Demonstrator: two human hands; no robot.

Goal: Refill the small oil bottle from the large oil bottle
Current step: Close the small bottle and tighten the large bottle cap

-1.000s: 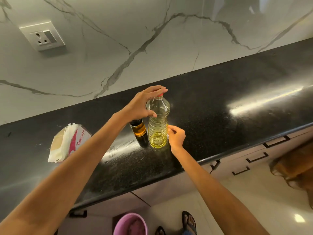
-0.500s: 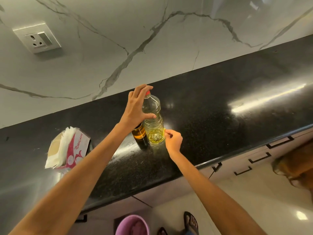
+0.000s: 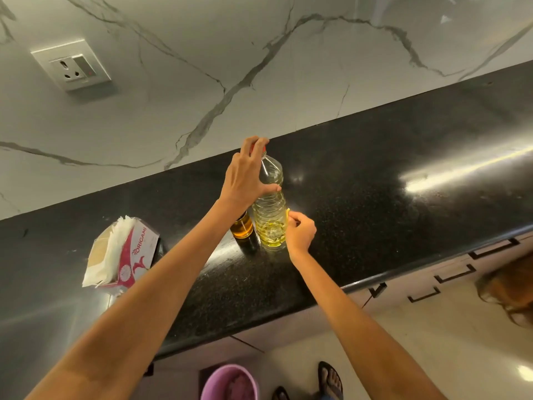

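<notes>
Oil sits low in the large clear ribbed plastic bottle point(image 3: 271, 215), which stands upright on the black speckled stone counter point(image 3: 375, 203), touching or just beside the small glass bottle of amber oil point(image 3: 242, 226) on its left. The left hand point(image 3: 245, 180) wraps the large bottle's neck, fingers point(image 3: 255, 145) clenched over its red cap point(image 3: 257, 148). The right hand point(image 3: 300, 233) presses pinched fingers against the bottle's lower side. A red-and-white tissue box point(image 3: 127, 252) lies well apart to the left.
</notes>
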